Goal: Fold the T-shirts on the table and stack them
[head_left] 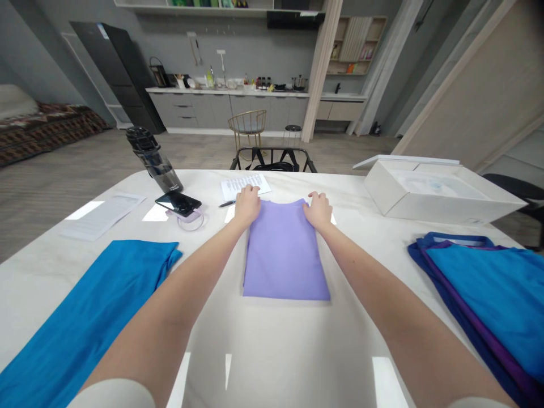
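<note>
A lavender shirt (287,255), folded into a neat near-rectangle, lies flat on the white table (272,351) in front of me. Its shallow curved neckline is at the far edge. At the far left corner my left hand (247,204) grips the cloth, fingers bent over it. My right hand (318,209) has the far right corner in the same way, with the thumb side against the fabric. Parts of the fingertips are hidden from this angle. Beyond my left forearm lies a blue garment (97,300), loosely laid out in a long shape.
On the right are a stack of folded blue and purple clothes (488,283) and an open white box (446,195). A water bottle (157,164), a phone (178,203), a pen (227,203), a printed sheet (242,185) and a paper (102,215) lie toward the back and left.
</note>
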Tool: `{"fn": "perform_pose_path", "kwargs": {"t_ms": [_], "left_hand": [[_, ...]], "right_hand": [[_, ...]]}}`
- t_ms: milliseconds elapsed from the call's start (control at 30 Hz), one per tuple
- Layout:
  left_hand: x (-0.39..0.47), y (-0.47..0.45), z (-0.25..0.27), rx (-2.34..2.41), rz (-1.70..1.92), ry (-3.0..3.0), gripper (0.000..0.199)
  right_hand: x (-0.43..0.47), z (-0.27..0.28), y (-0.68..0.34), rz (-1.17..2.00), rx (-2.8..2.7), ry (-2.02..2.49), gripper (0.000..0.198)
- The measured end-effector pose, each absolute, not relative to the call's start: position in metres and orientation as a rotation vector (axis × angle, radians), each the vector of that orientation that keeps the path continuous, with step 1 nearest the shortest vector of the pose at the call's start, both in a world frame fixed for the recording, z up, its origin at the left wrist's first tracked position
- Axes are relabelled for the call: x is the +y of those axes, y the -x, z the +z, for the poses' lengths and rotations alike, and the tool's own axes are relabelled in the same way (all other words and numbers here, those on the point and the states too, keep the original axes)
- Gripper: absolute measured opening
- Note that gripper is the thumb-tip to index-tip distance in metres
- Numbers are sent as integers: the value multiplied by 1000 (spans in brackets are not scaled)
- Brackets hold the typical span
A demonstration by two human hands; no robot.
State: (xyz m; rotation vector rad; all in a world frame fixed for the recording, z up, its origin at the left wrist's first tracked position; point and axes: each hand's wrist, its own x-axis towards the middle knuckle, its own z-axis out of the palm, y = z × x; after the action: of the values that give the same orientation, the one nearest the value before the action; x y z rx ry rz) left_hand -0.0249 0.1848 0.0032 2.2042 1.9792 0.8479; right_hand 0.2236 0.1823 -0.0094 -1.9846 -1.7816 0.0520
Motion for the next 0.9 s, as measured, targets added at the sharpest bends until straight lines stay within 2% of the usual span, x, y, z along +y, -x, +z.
{"fn": "perform_pose_path", "kwargs": {"t_ms": [100,200,300,433,600,733,900], "left_hand": [[172,3,1,1674,845,-2301,35],[163,-12,-17,1490,861,-2075,26],[159,-12,-38,1450,909,-1874,33],[156,-7,-42,1518,910,-1851,48],[147,-24,-36,1410,972,-1950,47],[139,-28,-43,1524,789,-1969,50],[129,-11,-40,1970,361,-2082,72]], "right_hand": [[172,-8,-208,-107,-1998,1768,37],[167,-18,-198,90,-2345,1579,43],[167,-33,-205,251,-2428,1641,52],[169,-35,-220,297,-2309,1845,60],[155,-28,-196,224,-2318,1694,57],[138,-39,-178,352,-2382,1700,61],[128,-43,-207,297,-2259,1991,75]]}}
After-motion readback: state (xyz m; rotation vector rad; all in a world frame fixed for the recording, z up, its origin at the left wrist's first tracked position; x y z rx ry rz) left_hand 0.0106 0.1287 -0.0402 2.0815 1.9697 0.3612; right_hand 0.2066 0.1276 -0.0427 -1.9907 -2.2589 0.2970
